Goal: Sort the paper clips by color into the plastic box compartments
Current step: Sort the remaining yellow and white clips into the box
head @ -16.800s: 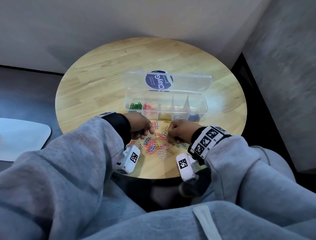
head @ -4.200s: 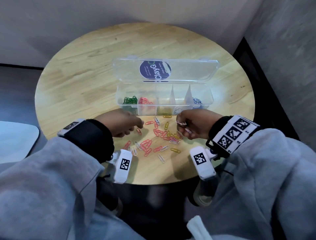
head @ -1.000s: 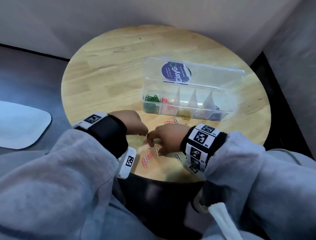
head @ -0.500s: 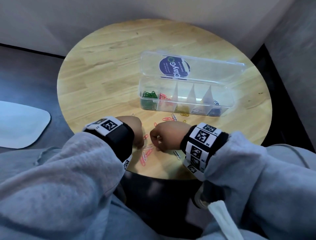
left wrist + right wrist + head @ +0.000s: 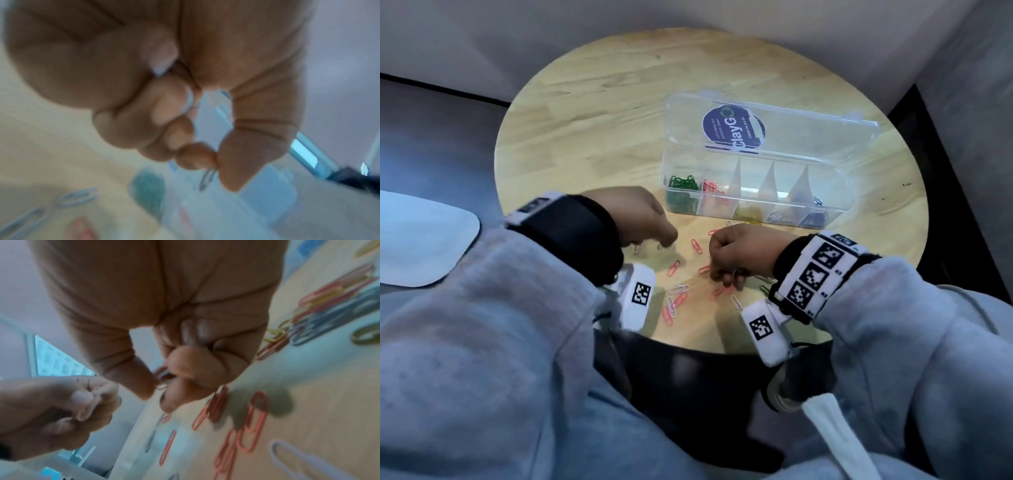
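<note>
A clear plastic box (image 5: 835,205) lies open on the round wooden table (image 5: 592,113), with green clips (image 5: 681,183), red clips (image 5: 709,186), yellow, pale and blue ones in separate compartments. Loose paper clips (image 5: 673,268), mostly red and white, are scattered in front of it. My left hand (image 5: 666,241) hovers near the box's left end; in the left wrist view the left hand (image 5: 217,162) pinches a grey paper clip (image 5: 206,178) between thumb and forefinger. My right hand (image 5: 726,274) is over the pile; in the right wrist view the right hand (image 5: 160,386) pinches a few clips (image 5: 163,378).
The box lid (image 5: 774,126), with a dark blue label, leans back behind the compartments. The table's near edge (image 5: 688,342) runs just under both wrists. A pale flat object (image 5: 421,246) lies on the floor at left. Walls close in behind and to the right.
My left hand has lifted off the pile and moved forward toward the box's left end with a clip pinched. My right hand has stayed over the loose clips.
</note>
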A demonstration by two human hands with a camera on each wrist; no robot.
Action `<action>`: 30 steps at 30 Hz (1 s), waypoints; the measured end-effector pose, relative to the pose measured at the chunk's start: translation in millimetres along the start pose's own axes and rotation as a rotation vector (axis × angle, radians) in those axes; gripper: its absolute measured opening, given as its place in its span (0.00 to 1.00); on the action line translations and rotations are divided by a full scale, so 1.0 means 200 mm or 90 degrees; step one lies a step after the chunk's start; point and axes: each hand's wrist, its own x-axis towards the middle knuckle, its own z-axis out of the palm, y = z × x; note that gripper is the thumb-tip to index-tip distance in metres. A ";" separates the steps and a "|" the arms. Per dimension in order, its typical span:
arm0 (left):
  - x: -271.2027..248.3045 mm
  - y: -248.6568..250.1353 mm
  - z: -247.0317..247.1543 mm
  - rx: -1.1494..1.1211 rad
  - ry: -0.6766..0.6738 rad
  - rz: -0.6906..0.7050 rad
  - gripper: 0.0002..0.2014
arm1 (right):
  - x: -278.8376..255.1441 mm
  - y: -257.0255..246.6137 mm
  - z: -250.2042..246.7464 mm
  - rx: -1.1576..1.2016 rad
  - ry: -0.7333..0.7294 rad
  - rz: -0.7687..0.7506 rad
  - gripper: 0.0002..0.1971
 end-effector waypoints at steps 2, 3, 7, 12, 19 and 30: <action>-0.02 0.00 -0.06 -0.138 0.020 0.009 0.05 | 0.01 0.00 0.02 0.070 -0.013 0.015 0.12; -0.03 -0.01 -0.09 -0.187 0.040 0.010 0.07 | 0.01 0.00 0.03 0.059 -0.017 0.021 0.11; -0.02 -0.02 -0.13 -0.285 0.095 -0.005 0.12 | -0.01 -0.07 0.11 -0.157 -0.014 -0.022 0.07; -0.02 -0.02 -0.10 -0.310 0.078 0.001 0.13 | -0.05 -0.13 0.22 -0.468 0.038 -0.081 0.15; -0.03 -0.02 -0.09 -0.411 0.059 0.045 0.14 | 0.00 -0.13 0.28 -0.561 0.067 -0.089 0.18; -0.02 -0.01 -0.08 -0.496 0.041 0.060 0.13 | 0.01 -0.14 0.19 -0.471 0.094 -0.004 0.08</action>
